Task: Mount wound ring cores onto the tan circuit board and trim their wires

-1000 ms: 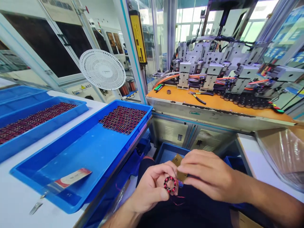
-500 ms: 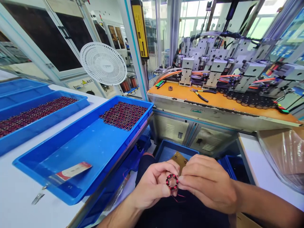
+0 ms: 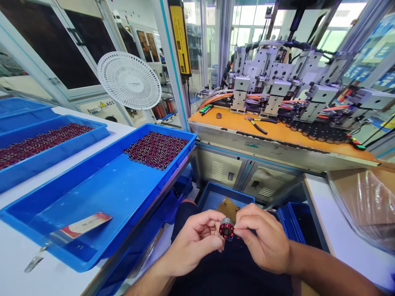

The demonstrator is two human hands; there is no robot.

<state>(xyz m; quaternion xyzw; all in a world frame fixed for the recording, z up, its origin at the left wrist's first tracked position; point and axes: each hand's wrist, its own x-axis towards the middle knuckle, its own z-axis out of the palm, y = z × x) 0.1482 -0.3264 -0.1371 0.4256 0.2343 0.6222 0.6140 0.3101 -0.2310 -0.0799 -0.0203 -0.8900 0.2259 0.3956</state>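
Note:
Low in the middle of the view, both my hands pinch one small ring-shaped wound coil [image 3: 226, 229], red and black. My left hand [image 3: 193, 242] grips it from the left with thumb and fingers. My right hand [image 3: 262, 240] grips it from the right. A small brass-coloured plate [image 3: 227, 205] shows just behind the fingers; which hand holds it is unclear. The coil is turned so its rim shows. A blue tray [image 3: 101, 197] to my left carries a dense patch of similar coils [image 3: 156, 149] at its far end.
A second blue tray [image 3: 46, 142] with coils lies further left. A white fan [image 3: 129, 80] stands behind the trays. Ahead is an orange-topped machine bench [image 3: 277, 131] with pliers [image 3: 256, 125] on it. A plastic-lined box [image 3: 367, 201] sits right, a blue bin [image 3: 216, 195] below.
The coil faced me as an open ring before; it has since been turned on edge. Both hands rose slightly and closed in around it.

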